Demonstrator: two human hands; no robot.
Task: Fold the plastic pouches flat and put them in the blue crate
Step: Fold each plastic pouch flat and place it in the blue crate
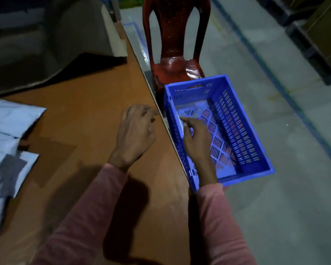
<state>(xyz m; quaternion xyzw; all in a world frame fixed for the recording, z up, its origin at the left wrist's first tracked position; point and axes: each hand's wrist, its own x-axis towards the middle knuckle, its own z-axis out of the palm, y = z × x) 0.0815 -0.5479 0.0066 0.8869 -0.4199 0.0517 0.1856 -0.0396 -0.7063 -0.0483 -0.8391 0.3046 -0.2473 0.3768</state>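
Head view gives us a smooth brown table (84, 111) beside a grey floor (285, 207), with a glossy red chair (174, 60) beyond. Our left hand (136, 134) hovers at the table edge, fingers loosely curled, holding nothing. Our right hand (196, 142), inside the slotted blue crate (243, 119), pinches a folded white pouch (182, 124). More slick pouches (6, 121) lie far left.

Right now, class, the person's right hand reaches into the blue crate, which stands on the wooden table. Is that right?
Not quite. The right hand does reach into the blue crate, but the crate stands off the wooden table, beside its right edge. The head view shows this.
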